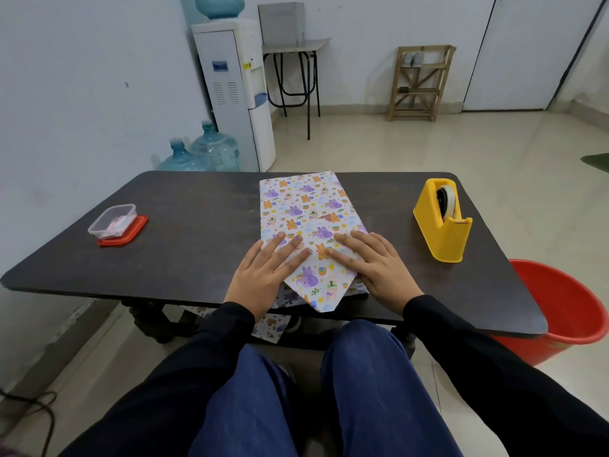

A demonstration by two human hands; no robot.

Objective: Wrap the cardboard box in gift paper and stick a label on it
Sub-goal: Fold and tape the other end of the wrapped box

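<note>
Blue trouser legs (329, 390) and two black sleeves (478, 367) fill the near foreground, the forearms reaching forward onto the counter (197, 225). The left grip (263, 275) lies flat and released, palm down, with straight, slightly spread fingers pressing the paper (306, 206) at its near left side. The right grip (379, 265) is just as flat and unclenched, its fingers angled inward toward the middle. The two sets of fingertips are near each other but apart. Neither grasps anything; both only press. Under them the box (296, 192) is fully covered, showing only as a long, flat-topped block beneath glossy white paper printed with purple and orange cartoon animals. It sits at the counter's middle, running from the near edge to the far edge. At the near end the paper folds into a crisp pointed flap (316, 291), its tip just overhanging the counter's edge. The counter is dark, matte and scuffed, with rounded corners. To the right, well apart from the box, stands a yellow plastic tape dispenser (441, 222). To the left a clear tub (113, 221) rests on its red lid (131, 232), with something pale pink inside. A red bucket (573, 308) stands on the tiled floor beside the counter's right end.
</note>
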